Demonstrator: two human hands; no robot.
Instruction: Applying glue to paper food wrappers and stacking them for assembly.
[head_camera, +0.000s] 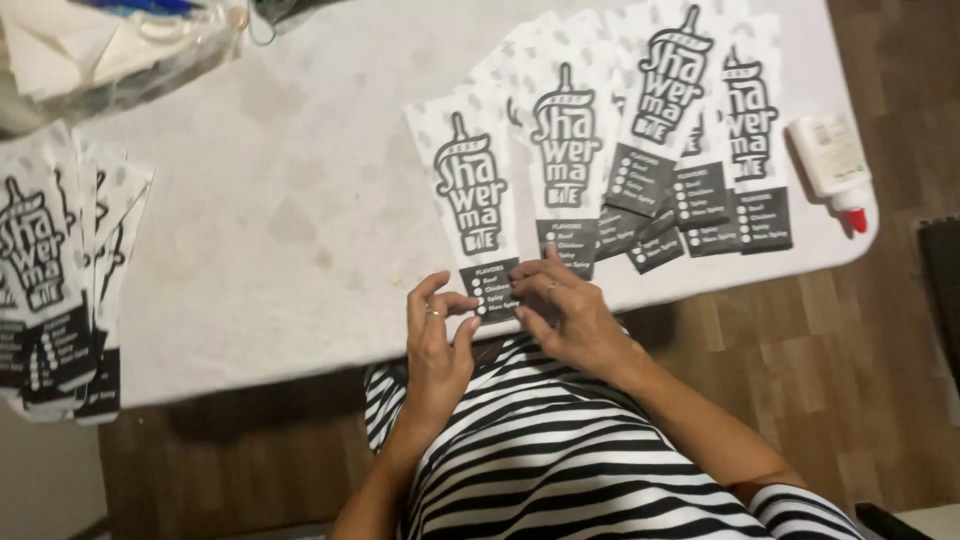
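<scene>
A white table (300, 200) is seen from above, with wooden floor (860, 340) at 3 and 5 o'clock. A row of long white paper bags (640, 130) with black print is fanned out across the table toward 1 o'clock, each overlapping the next. The nearest bag (470, 190) lies at the left end of the row, its dark bottom flap at the table edge near centre.

That flap is pinched by both hands. The left hand (437, 345) is at 6 o'clock, fingers (425, 295) narrowly curled, thumb and forefinger tips on the flap's left corner; a ring is worn. The right hand (570, 315) is just beside it, fingers bent and pressed on the flap's right side, holding it down; a ring is seen here too. The hands are nearly touching over the flap.

A second stack of bags (60, 270), same print, is lying at 9 o'clock, hanging over the table's left edge. A white glue bottle (832, 165) with a red tip is laid on its side at 3 o'clock, just beside the last bag of the row. A clear plastic bag (120, 50) of papers is seen at 11 o'clock. A black-and-white striped top (560, 460) is filling the bottom, at 6 o'clock.
</scene>
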